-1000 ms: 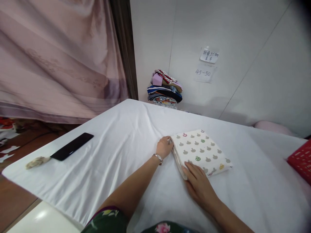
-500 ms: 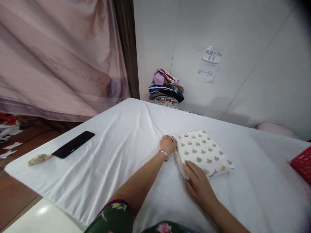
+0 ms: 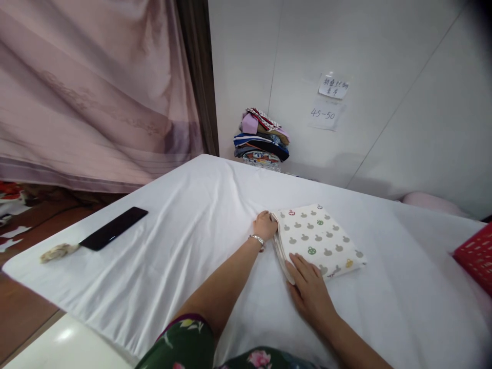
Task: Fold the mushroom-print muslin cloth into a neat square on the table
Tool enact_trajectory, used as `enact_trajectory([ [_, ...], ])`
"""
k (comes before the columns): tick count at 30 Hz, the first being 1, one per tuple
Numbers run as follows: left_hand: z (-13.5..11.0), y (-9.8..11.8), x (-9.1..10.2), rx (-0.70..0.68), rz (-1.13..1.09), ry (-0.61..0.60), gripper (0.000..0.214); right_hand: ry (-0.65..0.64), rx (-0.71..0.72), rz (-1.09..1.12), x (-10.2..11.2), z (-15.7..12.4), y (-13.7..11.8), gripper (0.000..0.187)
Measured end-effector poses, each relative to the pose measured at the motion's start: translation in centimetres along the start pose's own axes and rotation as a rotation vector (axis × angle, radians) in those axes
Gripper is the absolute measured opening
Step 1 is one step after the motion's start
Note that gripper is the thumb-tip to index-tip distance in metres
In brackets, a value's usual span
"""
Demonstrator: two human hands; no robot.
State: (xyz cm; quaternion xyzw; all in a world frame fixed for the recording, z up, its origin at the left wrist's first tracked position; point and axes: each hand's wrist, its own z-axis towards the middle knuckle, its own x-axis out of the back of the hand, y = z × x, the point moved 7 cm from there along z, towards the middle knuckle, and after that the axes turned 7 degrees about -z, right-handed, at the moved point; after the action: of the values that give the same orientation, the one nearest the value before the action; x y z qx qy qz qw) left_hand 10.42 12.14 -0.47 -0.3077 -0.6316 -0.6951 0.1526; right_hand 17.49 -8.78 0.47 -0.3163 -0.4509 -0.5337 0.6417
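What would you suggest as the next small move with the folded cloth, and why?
Probably slide both hands under it and lift: the left hand sits at the far corner of the folded cloth, the right hand rests flat on its near corner, and the edges look squared.

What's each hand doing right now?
Left hand: curled against the folded cloth edge; whether it grips cannot be told.
Right hand: open, flat on the cloth's near corner.

One folded spotted cloth (image 3: 321, 241) at centre, two hands, left hand (image 3: 265, 225) and right hand (image 3: 309, 289), one black phone (image 3: 114, 228), two paper notes (image 3: 332, 86) upper right, one clothes pile (image 3: 261, 138), one red basket (image 3: 474, 253)
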Motion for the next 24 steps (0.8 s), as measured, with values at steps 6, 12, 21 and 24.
enact_trajectory([
  [6,1.1,-0.7,0.4,-0.014,-0.045,-0.051,0.01,0.01,0.029,-0.01,0.1,-0.2,-0.4,0.046],
  [12,1.3,-1.7,1.7,-0.031,-0.14,-0.047,0.013,0.0,0.032,-0.011,0.1,-0.3,-0.6,0.049],
  [21,0.7,-0.9,3.7,-0.053,-0.231,0.057,0.018,0.025,0.027,-0.015,0.2,-0.3,-0.8,0.051],
  [24,0.4,-0.1,3.2,-0.113,-0.196,0.038,0.016,0.03,0.025,-0.005,0.2,-0.2,-0.8,0.051],
])
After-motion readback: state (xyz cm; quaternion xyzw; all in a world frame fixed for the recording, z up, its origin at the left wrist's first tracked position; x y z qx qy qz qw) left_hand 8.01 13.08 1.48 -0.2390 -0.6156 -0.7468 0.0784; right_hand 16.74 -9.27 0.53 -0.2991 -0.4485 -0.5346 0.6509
